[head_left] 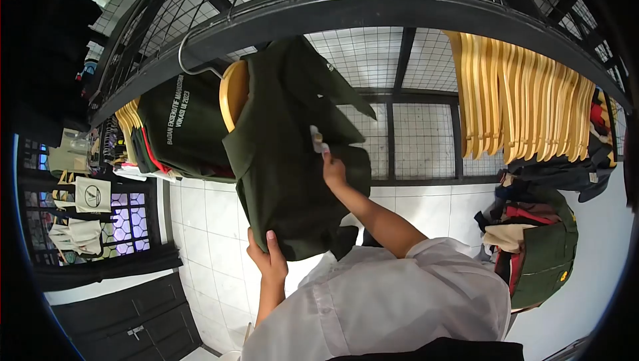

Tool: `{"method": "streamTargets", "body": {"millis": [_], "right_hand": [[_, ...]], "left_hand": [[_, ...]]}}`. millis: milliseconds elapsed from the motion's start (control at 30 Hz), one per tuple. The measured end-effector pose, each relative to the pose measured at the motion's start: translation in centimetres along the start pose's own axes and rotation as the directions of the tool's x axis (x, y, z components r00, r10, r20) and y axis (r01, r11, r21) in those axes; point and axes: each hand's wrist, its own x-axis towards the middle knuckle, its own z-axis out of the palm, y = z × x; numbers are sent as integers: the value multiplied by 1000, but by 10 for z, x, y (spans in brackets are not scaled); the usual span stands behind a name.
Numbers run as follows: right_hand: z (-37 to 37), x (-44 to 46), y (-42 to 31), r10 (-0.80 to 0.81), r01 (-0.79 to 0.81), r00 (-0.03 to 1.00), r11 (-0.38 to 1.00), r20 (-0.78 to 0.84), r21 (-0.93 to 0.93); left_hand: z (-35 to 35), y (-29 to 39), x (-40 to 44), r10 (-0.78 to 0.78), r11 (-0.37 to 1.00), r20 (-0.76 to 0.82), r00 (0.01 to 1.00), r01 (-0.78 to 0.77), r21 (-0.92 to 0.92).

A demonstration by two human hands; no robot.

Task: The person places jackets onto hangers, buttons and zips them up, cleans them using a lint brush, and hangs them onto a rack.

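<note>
Green jacket (286, 181) on a wooden hanger (233, 91) at the black rail (306, 18); left hand (271, 262) has fingers gripping its lower edge, right hand (335, 173) fingers pinch a small pale item (317, 138), unclear what, at the cloth. Best hold fabric taut, press lightly. Tight left by hung garments (180, 124), open gap right toward bare hangers (519, 101)

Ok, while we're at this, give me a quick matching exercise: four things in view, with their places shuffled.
1. left hand
2. green garment
3. row of wooden hangers
4. black doors

A. upper right of the picture
B. bottom left corner of the picture
C. gripping the garment's lower edge
D. near the picture's middle, on a hanger

Pairs: 1-C, 2-D, 3-A, 4-B
</note>
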Motion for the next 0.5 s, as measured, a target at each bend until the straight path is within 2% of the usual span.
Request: {"method": "streamTargets", "body": {"millis": [33, 67, 100, 133, 200, 267, 333, 367, 400, 467, 500], "right_hand": [[-8, 3, -1, 136, -133, 989, 990, 56, -55], [-14, 10, -16, 5, 11, 992, 992, -123, 127], [-25, 21, -37, -91, 181, 945, 945, -314, 272], [-37, 31, -58, 1, 92, 983, 865, -184, 493], [-69, 36, -137, -16, 104, 993, 552, -114, 827], [-80, 41, -179, -76, 111, 994, 591, -82, 799], [-52, 62, -173, -235, 285, 958, 754, -162, 592], [-49, 61, -174, -216, 259, 965, 874, -149, 412], [-34, 61, -161, -217, 261, 964, 872, -151, 413], [13, 66, -104, -163, 180, 981, 965, -102, 189], [23, 61, -77, -152, 150, 988, 986, 30, 71]], "left_hand": [[0, 0, 1, 5, 1000, 0, 1000, -5, -4], [-1, 1, 2, 4, 1000, 7, 1000, -4, -3], [0, 1, 2, -1, 1000, 13, 1000, 1, -2], [0, -1, 1, -13, 1000, 21, 1000, 13, -4], [3, -2, -1, 12, 1000, 12, 1000, -12, -12], [8, -4, 0, 92, 995, -22, 996, -93, -28], [4, -11, 4, 94, 996, -8, 996, -94, -2], [-2, -17, 7, 92, 995, 4, 996, -92, 28], [-9, -22, 9, 89, 994, 14, 996, -90, 58], [-27, -30, 16, 20, 993, 28, 999, -24, 117], [-37, -32, 22, -12, 989, 45, 999, 5, 150]]}}
